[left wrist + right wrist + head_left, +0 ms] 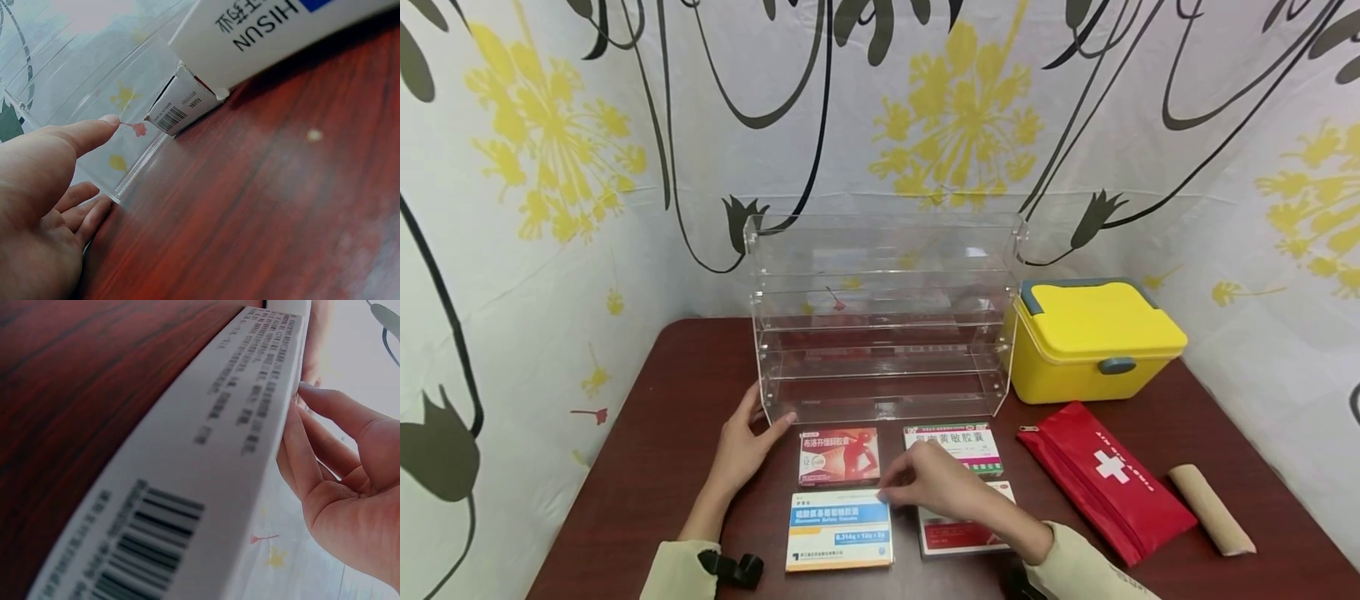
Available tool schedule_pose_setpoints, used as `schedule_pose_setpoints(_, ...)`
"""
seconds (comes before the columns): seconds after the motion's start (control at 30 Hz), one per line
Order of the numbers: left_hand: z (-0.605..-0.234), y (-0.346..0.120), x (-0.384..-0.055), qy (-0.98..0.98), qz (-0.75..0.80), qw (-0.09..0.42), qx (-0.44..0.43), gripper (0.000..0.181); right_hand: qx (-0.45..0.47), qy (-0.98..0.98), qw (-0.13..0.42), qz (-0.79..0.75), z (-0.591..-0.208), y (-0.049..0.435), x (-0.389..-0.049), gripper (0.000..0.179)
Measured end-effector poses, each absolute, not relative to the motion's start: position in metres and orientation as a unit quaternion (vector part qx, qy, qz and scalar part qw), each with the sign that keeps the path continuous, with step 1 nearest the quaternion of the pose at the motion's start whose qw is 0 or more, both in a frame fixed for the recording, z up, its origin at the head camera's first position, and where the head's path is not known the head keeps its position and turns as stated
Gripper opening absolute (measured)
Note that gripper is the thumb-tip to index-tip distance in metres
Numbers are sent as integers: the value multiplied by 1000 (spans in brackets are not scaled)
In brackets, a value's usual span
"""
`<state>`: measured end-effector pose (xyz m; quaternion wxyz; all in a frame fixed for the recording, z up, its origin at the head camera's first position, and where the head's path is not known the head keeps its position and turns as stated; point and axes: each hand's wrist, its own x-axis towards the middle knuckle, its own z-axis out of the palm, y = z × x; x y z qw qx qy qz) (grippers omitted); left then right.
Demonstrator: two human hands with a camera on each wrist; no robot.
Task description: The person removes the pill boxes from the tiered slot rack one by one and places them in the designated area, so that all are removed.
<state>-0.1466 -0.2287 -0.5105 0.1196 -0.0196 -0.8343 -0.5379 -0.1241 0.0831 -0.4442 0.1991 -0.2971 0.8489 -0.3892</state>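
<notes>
My left hand (741,450) rests at the lower left corner of a clear acrylic tiered rack (880,408), thumb stretched along the front and fingers at the outer side. In the left wrist view, its thumb (94,132) points toward a small box's end. My right hand (936,483) reaches over a red-and-white medicine box (955,537), loosely bent fingertips right at the upper right corner of a blue-and-white medicine box (838,533). Behind these lie a red-and-pink capsule box (838,457) and a green-and-white capsule box (962,442), the latter partly hidden by the right hand.
A yellow lidded box (1090,350) stands right of the rack. Before it lie a red zipped first-aid pouch (1105,483) and a tan roll (1210,508). A patterned cloth (880,150) hangs behind the dark red table (700,358).
</notes>
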Motion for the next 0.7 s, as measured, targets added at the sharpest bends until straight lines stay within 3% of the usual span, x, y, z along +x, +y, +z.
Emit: schedule_pose_setpoints(0.7,-511,-230,-144,-834,-541,109,-11,82,-289,860,189,-377,-446,80,-122,3)
